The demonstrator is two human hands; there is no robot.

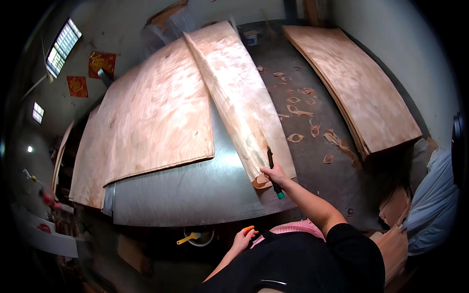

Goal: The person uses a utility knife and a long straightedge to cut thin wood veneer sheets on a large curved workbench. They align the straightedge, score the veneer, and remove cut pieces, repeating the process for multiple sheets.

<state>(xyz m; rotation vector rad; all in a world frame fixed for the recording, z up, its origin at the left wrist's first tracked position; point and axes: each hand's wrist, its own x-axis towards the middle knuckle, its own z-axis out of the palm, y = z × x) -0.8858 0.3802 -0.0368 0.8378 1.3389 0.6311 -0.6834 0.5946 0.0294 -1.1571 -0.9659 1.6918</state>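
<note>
My right hand (276,175) is closed around a slim black tool with a green end (279,192). I cannot make out its exact kind. Its dark upper end lies over a long narrow wood veneer sheet (239,83), near that sheet's close end. The sheet's left edge is lifted and folded over along its length, and a loose veneer flap (261,181) sits at the near corner by my hand. Low in front of my body, my left hand (241,240) is closed on a small orange-ended object (249,228), mostly hidden by the fingers.
Wide plywood sheets (156,112) lie stacked on a metal-topped table (181,195) to the left. Another veneer stack (356,83) stands at the right. Veneer scraps (295,138) litter the dark surface between. Below the table edge, a yellow-handled scraper (188,238) rests on a bucket (207,239).
</note>
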